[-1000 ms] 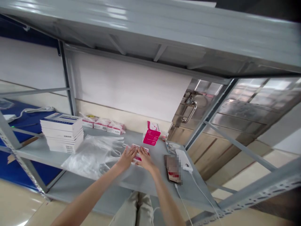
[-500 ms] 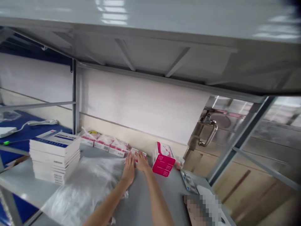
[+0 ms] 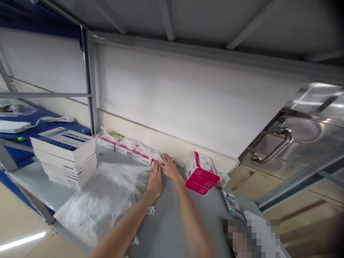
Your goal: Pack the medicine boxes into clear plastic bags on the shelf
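Pink-and-white card, a small flat box (image 3: 157,155), lies at the right end of a row on the grey metal shelf (image 3: 172,225), near its rear edge. Left grip (image 3: 155,183): fingers straight and side by side, laid against the box's near face, not curled round it. Right grip (image 3: 170,168): fingers extended and slightly parted over the box's right end; unclosed, as far as visible. Thumbs not clearly seen. Clock taken from this box, 12 toward the wall.

Toward 10: three matching boxes (image 3: 124,146), oblong, end to end, crinkled translucent film over their tops. Contact with the handled box cannot be told.

At 8: plastic bags (image 3: 107,200), a broad, limp, wrinkled, semi-transparent heap, sheen on the folds. Beyond, at 9: stack of white boxes (image 3: 67,157), crisp-edged, blue-printed top, layers slightly out of line.

At 3 to 4: glossy magenta box stack (image 3: 202,173), squared, upright. Farther along 4: flat printed packet (image 3: 232,204); nearby, a pixelated object, detail unreadable.

At 12: smooth matte white panel (image 3: 174,96). At 3, well apart: curved, polished metal handle (image 3: 276,147). Toward 9 to 10: blue surface (image 3: 37,111) carrying a coiled white cable (image 3: 59,119).
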Demonstrator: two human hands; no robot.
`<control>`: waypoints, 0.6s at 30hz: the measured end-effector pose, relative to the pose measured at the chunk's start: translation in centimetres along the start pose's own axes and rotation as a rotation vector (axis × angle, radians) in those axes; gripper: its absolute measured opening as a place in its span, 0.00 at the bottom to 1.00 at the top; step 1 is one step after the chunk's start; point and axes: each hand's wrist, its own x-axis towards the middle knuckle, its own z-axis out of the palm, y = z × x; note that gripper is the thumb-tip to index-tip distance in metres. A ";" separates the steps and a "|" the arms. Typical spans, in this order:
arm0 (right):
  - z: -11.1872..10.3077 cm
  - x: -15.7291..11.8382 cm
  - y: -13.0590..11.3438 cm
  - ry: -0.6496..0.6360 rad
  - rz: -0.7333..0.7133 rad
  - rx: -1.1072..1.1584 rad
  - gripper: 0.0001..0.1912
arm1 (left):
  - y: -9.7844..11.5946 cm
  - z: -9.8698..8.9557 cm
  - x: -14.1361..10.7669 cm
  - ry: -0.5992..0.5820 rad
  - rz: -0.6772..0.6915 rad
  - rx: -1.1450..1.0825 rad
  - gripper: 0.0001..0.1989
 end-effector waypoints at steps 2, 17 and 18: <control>0.0 0.1 -0.1 0.003 -0.015 -0.002 0.34 | 0.1 -0.4 0.0 0.026 -0.057 0.010 0.41; 2.6 -7.4 -4.6 0.209 -0.247 -0.056 0.33 | 2.4 -6.2 -1.9 0.290 -0.177 -0.068 0.25; 2.9 -8.3 -5.0 0.206 -0.256 -0.039 0.33 | 2.9 -7.4 -2.2 0.324 -0.189 -0.095 0.23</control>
